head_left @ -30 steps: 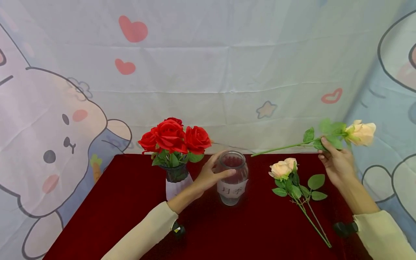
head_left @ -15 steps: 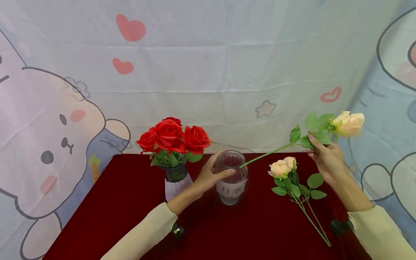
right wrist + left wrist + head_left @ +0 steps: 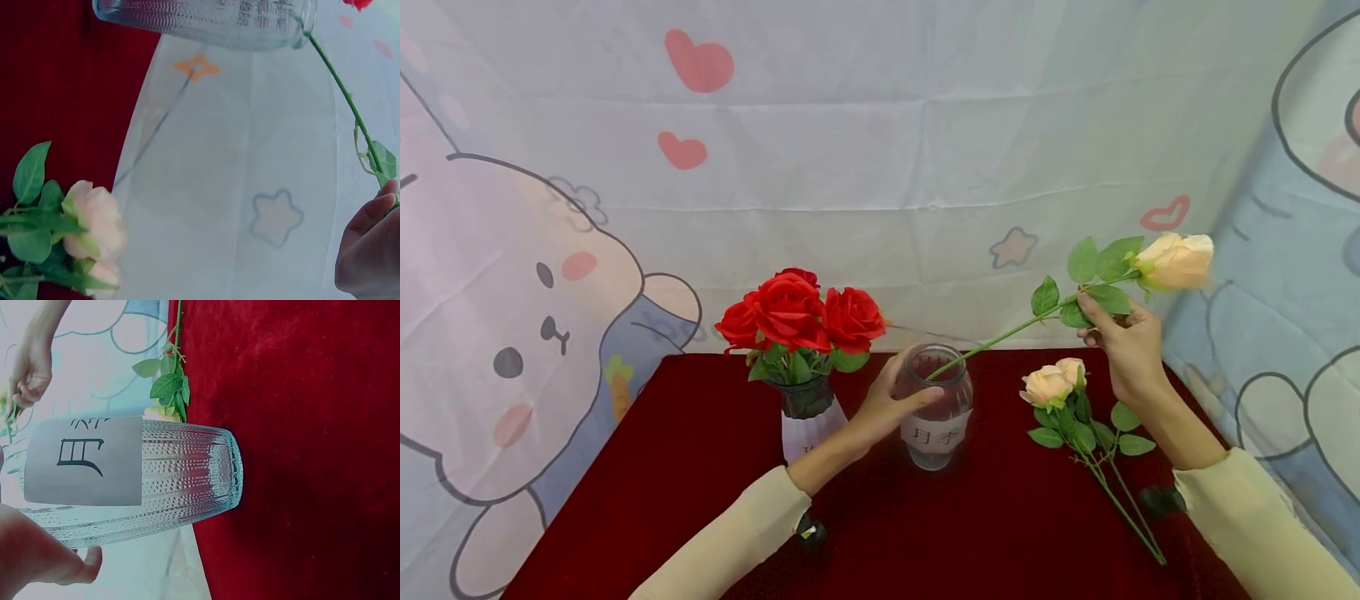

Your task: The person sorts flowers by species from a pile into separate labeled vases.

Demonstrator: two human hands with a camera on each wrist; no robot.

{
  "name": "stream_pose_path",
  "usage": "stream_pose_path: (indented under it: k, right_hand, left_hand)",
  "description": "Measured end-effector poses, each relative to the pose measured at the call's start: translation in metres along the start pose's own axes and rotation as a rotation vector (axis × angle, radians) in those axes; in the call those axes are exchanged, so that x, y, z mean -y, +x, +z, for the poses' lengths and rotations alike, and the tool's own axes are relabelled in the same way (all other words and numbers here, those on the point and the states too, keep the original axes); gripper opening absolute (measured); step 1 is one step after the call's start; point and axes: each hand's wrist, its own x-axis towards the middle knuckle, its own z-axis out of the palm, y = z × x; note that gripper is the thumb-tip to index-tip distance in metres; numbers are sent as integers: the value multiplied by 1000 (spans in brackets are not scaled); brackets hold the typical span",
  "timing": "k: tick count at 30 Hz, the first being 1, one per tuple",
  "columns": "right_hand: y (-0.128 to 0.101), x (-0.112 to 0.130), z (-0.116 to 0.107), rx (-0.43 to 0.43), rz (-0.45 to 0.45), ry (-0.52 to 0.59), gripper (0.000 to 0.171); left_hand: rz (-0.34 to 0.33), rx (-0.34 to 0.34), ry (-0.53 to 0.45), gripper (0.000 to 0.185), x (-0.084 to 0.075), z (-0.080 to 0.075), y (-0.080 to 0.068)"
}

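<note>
In the head view my left hand (image 3: 887,404) grips a clear glass vase (image 3: 934,458) near its neck, thumb across the front. The vase stands upright on the red cloth and bears a white paper label (image 3: 87,462) with dark characters. My right hand (image 3: 1123,337) pinches the stem of a peach rose (image 3: 1176,260) just below its bloom, among the leaves. The rose slants down to the left, its stem end inside the vase's mouth. In the right wrist view the green stem (image 3: 340,84) passes over the rim.
Several red roses (image 3: 790,312) stand in a second labelled vase (image 3: 808,429) left of my left hand. Peach roses (image 3: 1048,385) with long stems lie on the red cloth (image 3: 1000,525) at the right. A printed curtain (image 3: 850,167) hangs behind the table.
My right hand has moved left with the peach rose, raising the bloom and bringing the stem end from right of the vase into its mouth. The left hand has stayed on the vase.
</note>
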Motion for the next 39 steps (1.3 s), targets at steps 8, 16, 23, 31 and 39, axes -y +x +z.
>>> stream_pose_path:
  k: [8,16,23,31,39]
  right_hand:
    - [-7,-11,23,122,-42,-167,13]
    - [-15,-19,49,202,-133,-386,13]
    - [-24,-25,69,342,-156,-508,18]
    - [-31,-41,81,449,-182,-564,11]
    - [-34,-50,89,584,-270,-510,45]
  left_hand:
    - [-12,-4,-25,77,2,2,-1]
    - [-21,-23,-13,77,6,3,-2]
    - [-27,-31,-21,77,3,4,-2]
    - [-49,-35,-6,87,1,4,-2]
    - [-31,-46,-8,86,4,5,-2]
